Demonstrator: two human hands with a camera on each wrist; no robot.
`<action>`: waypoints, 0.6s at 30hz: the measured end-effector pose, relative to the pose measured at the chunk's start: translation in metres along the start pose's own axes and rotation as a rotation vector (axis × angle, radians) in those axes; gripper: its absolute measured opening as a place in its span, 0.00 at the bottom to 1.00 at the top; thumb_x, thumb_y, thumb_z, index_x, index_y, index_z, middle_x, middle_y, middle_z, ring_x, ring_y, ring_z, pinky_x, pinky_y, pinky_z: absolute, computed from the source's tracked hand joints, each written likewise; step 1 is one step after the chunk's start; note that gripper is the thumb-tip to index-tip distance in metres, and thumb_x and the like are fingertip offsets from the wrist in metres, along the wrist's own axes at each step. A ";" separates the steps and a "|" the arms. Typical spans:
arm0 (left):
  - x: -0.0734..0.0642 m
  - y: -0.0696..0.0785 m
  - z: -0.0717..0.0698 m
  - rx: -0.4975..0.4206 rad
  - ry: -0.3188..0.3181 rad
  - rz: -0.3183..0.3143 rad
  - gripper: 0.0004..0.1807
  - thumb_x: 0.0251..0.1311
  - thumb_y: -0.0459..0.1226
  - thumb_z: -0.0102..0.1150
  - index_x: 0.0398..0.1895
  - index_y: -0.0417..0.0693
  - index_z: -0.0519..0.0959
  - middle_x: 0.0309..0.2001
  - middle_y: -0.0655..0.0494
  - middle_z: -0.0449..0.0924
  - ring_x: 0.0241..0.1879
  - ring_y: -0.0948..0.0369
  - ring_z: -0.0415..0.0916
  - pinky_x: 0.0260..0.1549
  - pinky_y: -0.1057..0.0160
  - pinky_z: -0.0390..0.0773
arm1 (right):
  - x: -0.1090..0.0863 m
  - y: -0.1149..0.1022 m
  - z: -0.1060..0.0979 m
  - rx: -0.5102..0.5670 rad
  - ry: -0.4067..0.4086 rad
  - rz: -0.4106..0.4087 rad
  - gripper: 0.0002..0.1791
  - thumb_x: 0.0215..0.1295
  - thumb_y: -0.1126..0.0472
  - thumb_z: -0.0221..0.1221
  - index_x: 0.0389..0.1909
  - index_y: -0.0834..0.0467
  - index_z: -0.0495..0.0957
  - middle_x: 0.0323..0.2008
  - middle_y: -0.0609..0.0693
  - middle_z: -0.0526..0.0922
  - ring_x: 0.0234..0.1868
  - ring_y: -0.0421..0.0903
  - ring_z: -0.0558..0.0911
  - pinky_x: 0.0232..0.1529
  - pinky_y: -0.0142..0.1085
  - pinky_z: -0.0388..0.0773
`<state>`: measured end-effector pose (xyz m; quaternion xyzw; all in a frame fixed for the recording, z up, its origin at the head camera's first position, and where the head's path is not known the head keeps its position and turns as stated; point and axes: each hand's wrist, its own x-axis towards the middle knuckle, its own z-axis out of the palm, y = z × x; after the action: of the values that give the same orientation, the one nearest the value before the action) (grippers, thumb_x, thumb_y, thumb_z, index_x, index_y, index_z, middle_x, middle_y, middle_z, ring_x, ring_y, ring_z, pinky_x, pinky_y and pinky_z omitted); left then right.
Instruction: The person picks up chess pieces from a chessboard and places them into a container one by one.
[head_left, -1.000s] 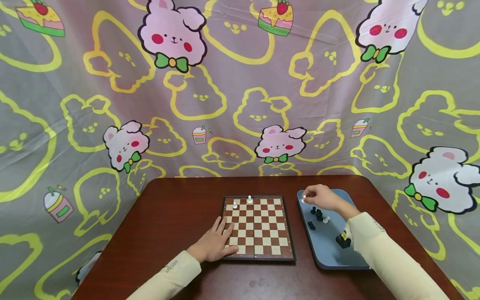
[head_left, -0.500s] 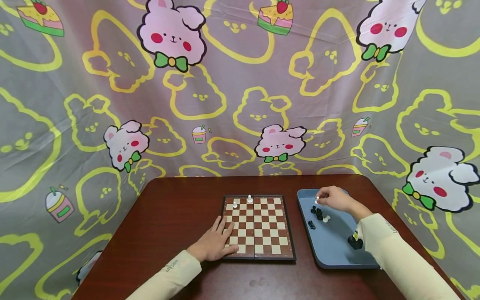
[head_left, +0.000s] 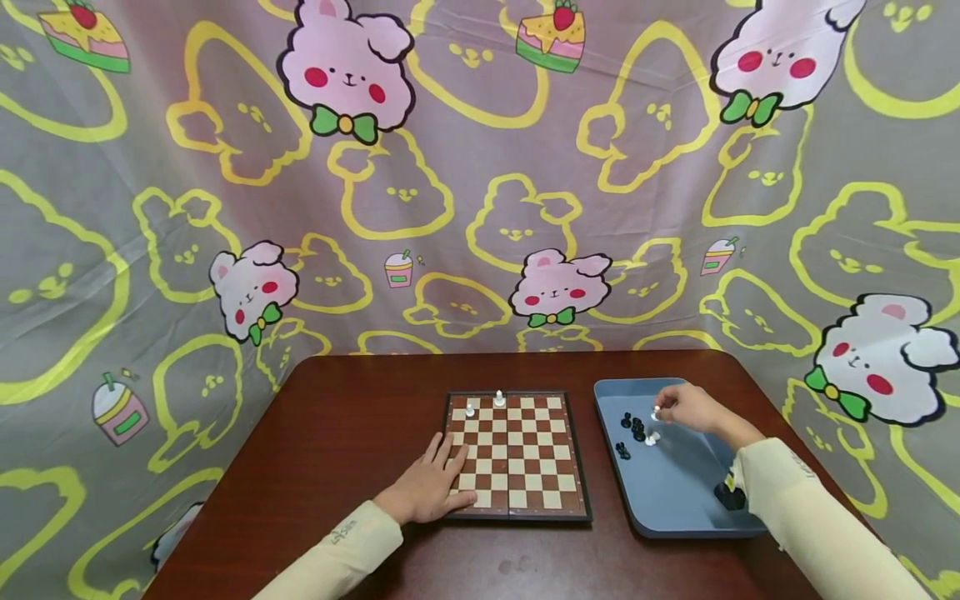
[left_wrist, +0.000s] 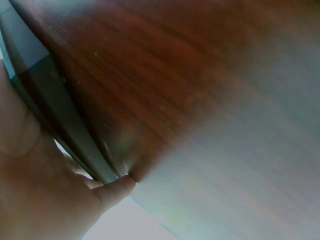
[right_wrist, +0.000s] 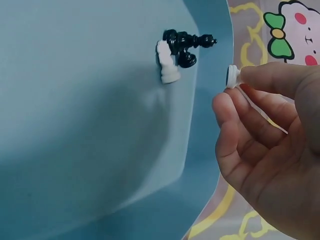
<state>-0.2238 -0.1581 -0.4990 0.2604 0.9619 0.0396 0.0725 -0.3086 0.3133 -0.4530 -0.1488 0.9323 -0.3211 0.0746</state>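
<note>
Over the tray (head_left: 675,504), the right hand (head_left: 692,408) pinches a white piece (right_wrist: 231,76) between fingers (right_wrist: 257,119), the left hand (head_left: 427,487) spread on the chessboard (head_left: 542,454).

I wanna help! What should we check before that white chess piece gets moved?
1. Held white piece pinched in the fingers of the right hand: ok.
2. Left hand resting on the chessboard: ok.
3. Pieces on the board upright: ok, the small white piece and the taller white piece both stand.
4. Other white piece in the tray upright: not ok, it lies beside black pieces.
5. Which kind of piece is held: cannot tell, the fingers hide part of it.
</note>
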 end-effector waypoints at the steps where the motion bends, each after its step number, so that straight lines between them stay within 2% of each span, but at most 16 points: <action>1: 0.000 0.000 0.000 0.000 0.002 0.001 0.46 0.63 0.67 0.35 0.74 0.46 0.53 0.73 0.38 0.43 0.71 0.41 0.38 0.58 0.46 0.63 | -0.002 0.001 0.000 -0.004 -0.003 0.003 0.02 0.59 0.66 0.59 0.32 0.62 0.78 0.24 0.50 0.77 0.28 0.48 0.74 0.29 0.39 0.69; 9: -0.001 0.000 0.001 0.004 0.002 0.002 0.45 0.63 0.67 0.35 0.74 0.46 0.52 0.73 0.38 0.43 0.71 0.42 0.38 0.58 0.46 0.63 | -0.010 0.010 0.000 -0.021 0.000 0.026 0.04 0.59 0.66 0.59 0.33 0.63 0.78 0.23 0.49 0.77 0.27 0.46 0.74 0.28 0.38 0.70; 18: 0.001 -0.003 0.004 0.007 0.003 0.001 0.47 0.62 0.68 0.33 0.74 0.46 0.52 0.73 0.38 0.42 0.71 0.42 0.37 0.58 0.46 0.64 | -0.018 0.011 -0.002 0.015 -0.011 0.082 0.04 0.59 0.67 0.59 0.34 0.63 0.79 0.25 0.50 0.77 0.29 0.49 0.76 0.29 0.39 0.73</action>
<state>-0.2256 -0.1597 -0.5038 0.2609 0.9621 0.0368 0.0701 -0.2944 0.3289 -0.4574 -0.1116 0.9347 -0.3240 0.0942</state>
